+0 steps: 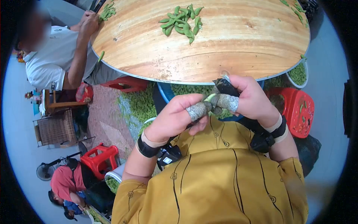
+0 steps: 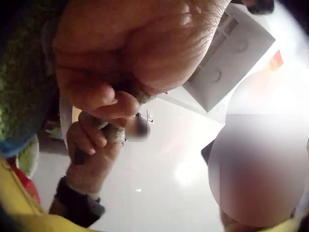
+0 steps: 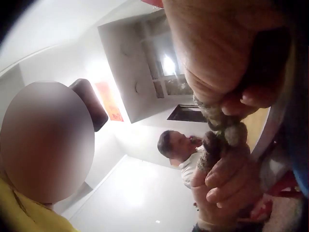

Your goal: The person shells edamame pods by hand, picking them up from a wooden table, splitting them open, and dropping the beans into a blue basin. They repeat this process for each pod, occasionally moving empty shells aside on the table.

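In the head view, both hands meet just in front of the round wooden table's near edge. A green soybean pod shows between their fingertips, largely covered by fingers. My left hand pinches it from one side, its thumb and fingers curled in. From the other side my right hand grips it with bent fingers. Grey speckled tape wraps several fingertips, and a dark piece covers one right finger. The left wrist view shows the left palm up close; in the right wrist view the fingertips of both hands touch.
A small heap of pods lies on the wooden table. Beneath the hands is a blue tub of green beans. A red stool stands at right. Another person sits at the table's left, with pods piled on the floor nearby.
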`<state>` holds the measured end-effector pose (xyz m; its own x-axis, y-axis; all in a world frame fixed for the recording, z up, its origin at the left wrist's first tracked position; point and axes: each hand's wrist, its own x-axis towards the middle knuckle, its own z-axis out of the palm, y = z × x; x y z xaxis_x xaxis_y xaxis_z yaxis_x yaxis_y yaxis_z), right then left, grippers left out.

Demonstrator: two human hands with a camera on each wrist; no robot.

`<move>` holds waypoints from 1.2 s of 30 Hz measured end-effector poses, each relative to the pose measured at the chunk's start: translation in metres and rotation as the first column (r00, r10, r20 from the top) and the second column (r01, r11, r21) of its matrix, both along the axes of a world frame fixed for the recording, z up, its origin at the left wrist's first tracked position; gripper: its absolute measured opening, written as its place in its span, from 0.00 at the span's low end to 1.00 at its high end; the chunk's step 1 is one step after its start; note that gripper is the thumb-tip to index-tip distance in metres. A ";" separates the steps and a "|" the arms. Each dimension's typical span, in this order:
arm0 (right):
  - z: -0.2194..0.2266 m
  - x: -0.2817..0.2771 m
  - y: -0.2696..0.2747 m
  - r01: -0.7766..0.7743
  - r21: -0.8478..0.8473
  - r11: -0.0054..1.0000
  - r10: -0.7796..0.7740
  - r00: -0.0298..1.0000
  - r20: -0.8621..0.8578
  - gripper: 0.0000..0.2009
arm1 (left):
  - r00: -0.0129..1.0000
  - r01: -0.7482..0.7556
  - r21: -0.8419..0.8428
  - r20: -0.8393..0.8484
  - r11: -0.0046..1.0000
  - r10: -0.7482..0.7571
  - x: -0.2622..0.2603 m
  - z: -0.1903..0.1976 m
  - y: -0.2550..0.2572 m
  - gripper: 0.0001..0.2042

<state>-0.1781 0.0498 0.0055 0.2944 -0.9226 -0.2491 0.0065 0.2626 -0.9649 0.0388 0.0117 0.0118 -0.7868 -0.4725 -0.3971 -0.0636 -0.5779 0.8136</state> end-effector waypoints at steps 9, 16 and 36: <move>-0.018 0.009 0.004 -0.206 -0.648 0.733 -0.216 0.833 -0.509 0.07 | 0.933 0.226 -0.646 0.360 0.729 0.030 -0.002 0.006 0.007 0.03; -0.026 0.010 0.010 -0.159 -0.358 0.920 0.046 0.951 -0.304 0.11 | 0.941 0.326 -0.515 0.259 0.793 -0.220 0.007 -0.010 0.010 0.04; 0.006 0.016 0.012 -0.055 0.200 0.978 -0.035 0.906 0.422 0.05 | 0.979 -0.023 0.187 -0.196 0.982 0.061 0.004 -0.016 0.017 0.16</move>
<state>-0.1620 0.0615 0.0117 0.4223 -0.8621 -0.2802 0.3966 0.4537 -0.7981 0.0425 0.0289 -0.0042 -0.8400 -0.4408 -0.3163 0.1172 -0.7167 0.6875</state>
